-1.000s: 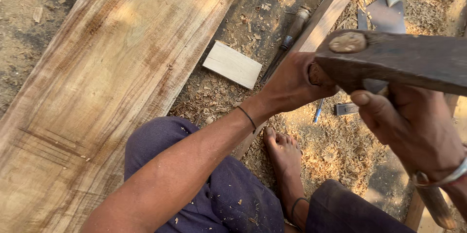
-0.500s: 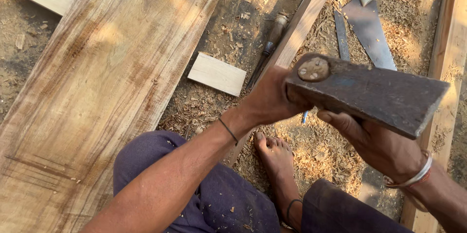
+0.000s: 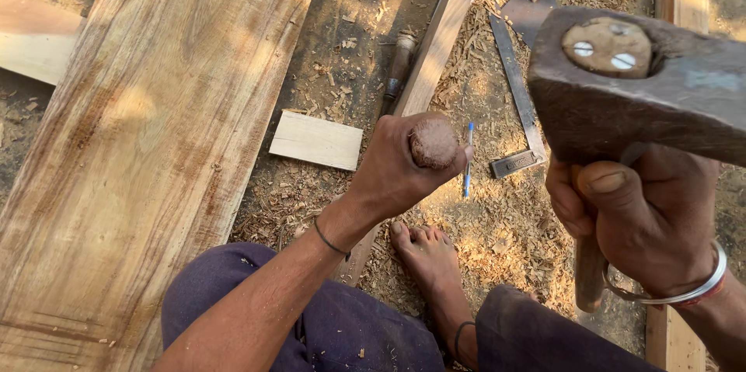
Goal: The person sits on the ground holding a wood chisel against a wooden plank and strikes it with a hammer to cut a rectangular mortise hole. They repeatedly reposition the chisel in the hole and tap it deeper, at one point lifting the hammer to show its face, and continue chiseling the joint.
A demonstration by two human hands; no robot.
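Right hand (image 3: 653, 224) is clenched around the wooden handle of the hammer (image 3: 645, 85), whose dark head is raised near the camera. Left hand (image 3: 404, 166), further left, is closed on the chisel handle (image 3: 434, 143), upright over the narrow batten (image 3: 435, 46). Beyond lies a small wood offcut (image 3: 316, 140).

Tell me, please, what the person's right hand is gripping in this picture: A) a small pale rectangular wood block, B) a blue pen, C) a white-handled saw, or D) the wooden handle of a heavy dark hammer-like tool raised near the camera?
D: the right hand is wrapped round the wooden handle of the heavy dark tool head, while saw, pen and block lie on the ground.
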